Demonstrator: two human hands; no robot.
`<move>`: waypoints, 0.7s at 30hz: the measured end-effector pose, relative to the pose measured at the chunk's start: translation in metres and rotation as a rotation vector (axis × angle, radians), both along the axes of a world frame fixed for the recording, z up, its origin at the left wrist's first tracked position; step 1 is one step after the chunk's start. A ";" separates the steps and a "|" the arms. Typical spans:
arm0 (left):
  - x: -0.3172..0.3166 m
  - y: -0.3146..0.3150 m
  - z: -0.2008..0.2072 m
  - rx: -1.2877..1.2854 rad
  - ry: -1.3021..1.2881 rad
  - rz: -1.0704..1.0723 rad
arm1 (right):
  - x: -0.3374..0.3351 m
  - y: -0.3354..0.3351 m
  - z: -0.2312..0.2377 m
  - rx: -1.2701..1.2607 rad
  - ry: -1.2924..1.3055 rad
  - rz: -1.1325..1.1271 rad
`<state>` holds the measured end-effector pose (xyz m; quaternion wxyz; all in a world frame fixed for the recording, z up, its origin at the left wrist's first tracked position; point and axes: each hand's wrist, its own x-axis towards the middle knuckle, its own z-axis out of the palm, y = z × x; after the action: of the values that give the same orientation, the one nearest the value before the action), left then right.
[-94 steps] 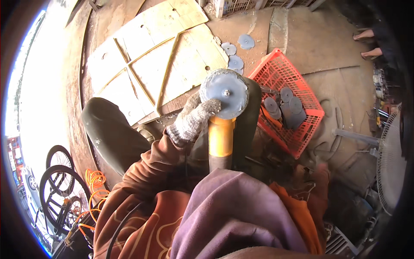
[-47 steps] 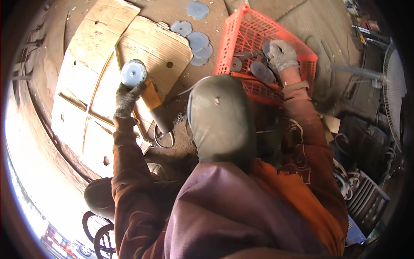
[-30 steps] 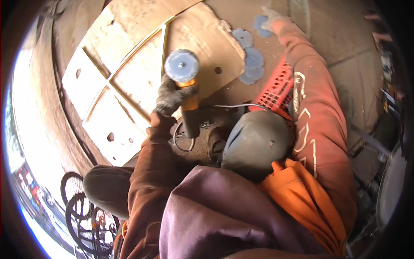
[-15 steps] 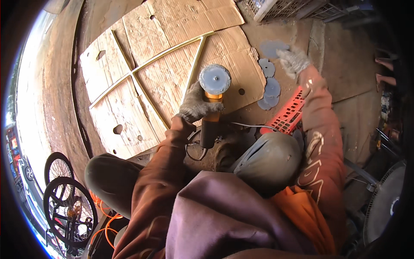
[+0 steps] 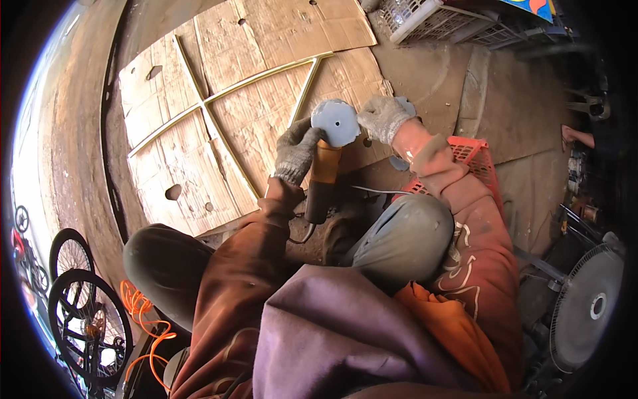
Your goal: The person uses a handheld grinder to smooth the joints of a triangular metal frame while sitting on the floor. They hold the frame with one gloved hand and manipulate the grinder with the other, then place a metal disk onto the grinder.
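My left hand [image 5: 294,153], in a grey knit glove, is closed around an angle grinder [image 5: 324,166] with an orange-yellow and black body. A thin grey disc [image 5: 335,126] with a dark centre hole and a ragged rim covers the grinder's head. My left thumb lies at its lower left edge. At the disc's right edge are the curled, gloved fingers of my right hand [image 5: 385,120], which appear to pinch it. Behind the right hand and forearm, more grey discs [image 5: 405,104] on the ground are partly hidden.
A gold-coloured metal tube frame [image 5: 229,90] lies on flattened cardboard [image 5: 246,133]. A red perforated plastic crate [image 5: 475,153] stands beyond my right forearm. A fan [image 5: 588,306] is at lower right, bicycle wheels [image 5: 90,326] and an orange coiled hose [image 5: 136,302] at lower left.
My right hand has moved left from the loose discs to the grinder's head. A disc with a bare hole now shows where a centre fastener was visible. The left hand keeps its hold.
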<state>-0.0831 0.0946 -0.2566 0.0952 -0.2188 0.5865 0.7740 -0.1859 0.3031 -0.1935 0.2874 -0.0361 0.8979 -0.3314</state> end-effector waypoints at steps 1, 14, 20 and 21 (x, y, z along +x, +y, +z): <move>0.002 0.001 -0.016 0.099 0.060 0.060 | 0.003 -0.003 0.002 -0.023 0.006 -0.058; -0.029 0.005 -0.011 0.021 0.039 -0.061 | -0.001 -0.025 -0.008 0.050 0.118 0.001; -0.028 0.013 -0.015 0.026 0.085 -0.070 | 0.005 -0.009 -0.048 0.061 0.259 0.028; -0.032 0.019 -0.005 0.062 0.086 -0.081 | -0.004 0.002 -0.048 -0.004 0.115 0.006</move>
<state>-0.1148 0.1136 -0.2614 0.1081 -0.1582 0.5742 0.7960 -0.1903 0.3051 -0.2415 0.2362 -0.0584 0.9121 -0.3298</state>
